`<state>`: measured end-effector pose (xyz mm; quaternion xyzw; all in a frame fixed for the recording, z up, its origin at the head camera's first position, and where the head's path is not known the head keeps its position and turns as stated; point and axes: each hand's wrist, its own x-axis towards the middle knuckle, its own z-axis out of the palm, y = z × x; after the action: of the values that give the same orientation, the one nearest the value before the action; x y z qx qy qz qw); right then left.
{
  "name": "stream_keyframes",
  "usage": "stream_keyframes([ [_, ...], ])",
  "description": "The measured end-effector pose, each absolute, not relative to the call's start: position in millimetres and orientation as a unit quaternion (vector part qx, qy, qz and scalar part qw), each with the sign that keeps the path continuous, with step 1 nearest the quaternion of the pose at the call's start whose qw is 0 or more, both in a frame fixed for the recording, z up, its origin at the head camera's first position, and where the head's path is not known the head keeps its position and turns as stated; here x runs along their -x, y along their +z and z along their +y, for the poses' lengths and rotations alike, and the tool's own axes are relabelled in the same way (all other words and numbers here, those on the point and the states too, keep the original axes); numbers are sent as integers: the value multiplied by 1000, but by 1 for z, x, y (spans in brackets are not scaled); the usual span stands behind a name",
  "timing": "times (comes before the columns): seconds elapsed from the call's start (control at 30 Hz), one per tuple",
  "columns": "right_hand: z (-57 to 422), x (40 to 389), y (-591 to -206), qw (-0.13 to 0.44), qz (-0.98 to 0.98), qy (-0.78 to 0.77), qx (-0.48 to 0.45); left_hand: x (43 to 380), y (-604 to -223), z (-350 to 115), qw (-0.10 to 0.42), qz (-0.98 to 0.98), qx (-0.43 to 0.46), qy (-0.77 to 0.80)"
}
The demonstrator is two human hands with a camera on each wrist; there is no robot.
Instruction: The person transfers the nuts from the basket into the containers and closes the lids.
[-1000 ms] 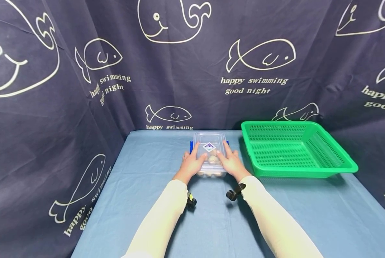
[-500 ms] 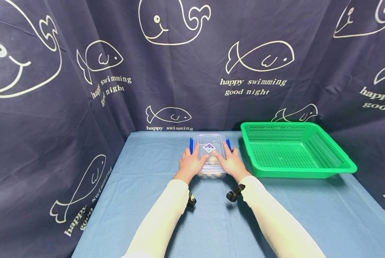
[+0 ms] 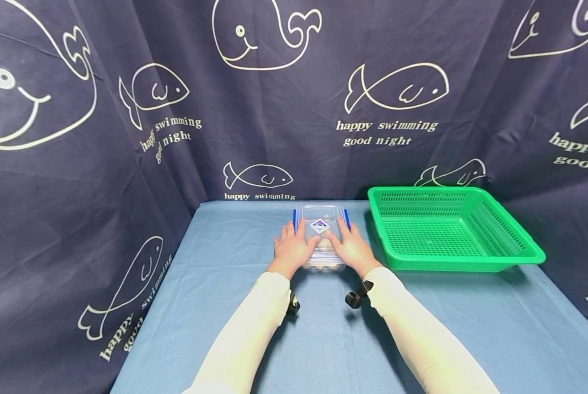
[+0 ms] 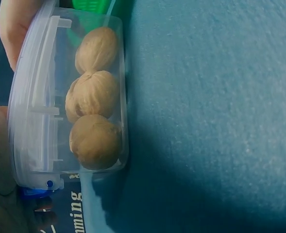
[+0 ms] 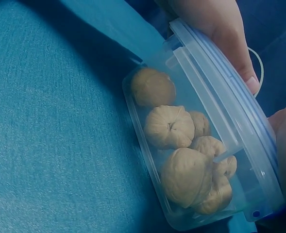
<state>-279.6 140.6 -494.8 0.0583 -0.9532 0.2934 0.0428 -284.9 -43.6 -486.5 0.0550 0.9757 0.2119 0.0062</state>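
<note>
A clear plastic food container (image 3: 318, 210) with a lid, blue side clips and a diamond-shaped sticker stands on the table. Through its wall several walnuts (image 5: 169, 126) show; walnuts (image 4: 92, 97) also line the near side in the left wrist view. My left hand (image 3: 292, 250) rests along the lid's left side, thumb on top and fingers extended by the left clip (image 3: 294, 217). Mirroring it, my right hand (image 3: 355, 250) lies on the right side, its straight fingers at the right clip (image 3: 347, 219). Both thumbs point inward over the lid.
To the right of the container stands a green perforated plastic basket (image 3: 463, 261). A blue cloth (image 3: 225, 295) covers the table. Behind and at the sides hangs a dark curtain (image 3: 294, 126) printed with whales and fish.
The blue side clips stuck outward half a second ago and now lie closer to the container's sides. The fingers of both hands have shifted slightly along those sides; the container stays in place.
</note>
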Motion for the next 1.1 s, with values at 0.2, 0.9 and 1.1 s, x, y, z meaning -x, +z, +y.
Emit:
stream_keyframes([
  [0.2, 140, 276, -493, 37, -955, 288, -64, 287, -492, -42, -5, 978, -67, 196],
  [0.9, 132, 280, -481, -3, -972, 203, -115, 287, -484, -40, 22, 985, -115, 129],
  [1.1, 136, 284, -480, 8, -977, 160, -139, 294, -488, -41, 17, 982, -142, 123],
])
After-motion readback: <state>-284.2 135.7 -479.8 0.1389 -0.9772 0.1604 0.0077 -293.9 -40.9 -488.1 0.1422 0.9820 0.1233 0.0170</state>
